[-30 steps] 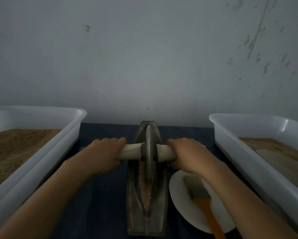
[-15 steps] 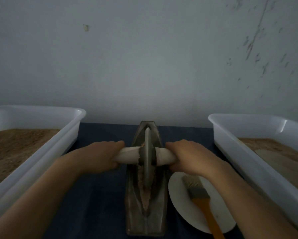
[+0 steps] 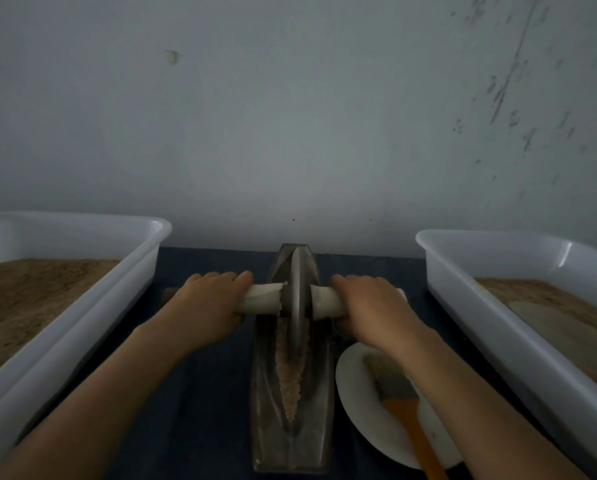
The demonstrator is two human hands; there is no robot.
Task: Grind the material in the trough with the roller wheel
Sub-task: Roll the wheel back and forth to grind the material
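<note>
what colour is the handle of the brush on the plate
Orange, with grey bristles. The brush lies on the white plate, clearest in the head view.

No readable text, labels or numbers anywhere.

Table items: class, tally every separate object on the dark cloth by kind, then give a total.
White tubs: 2
Grinding trough: 1
Roller wheel: 1
White plate: 1
Brush: 1
Total: 6
</note>
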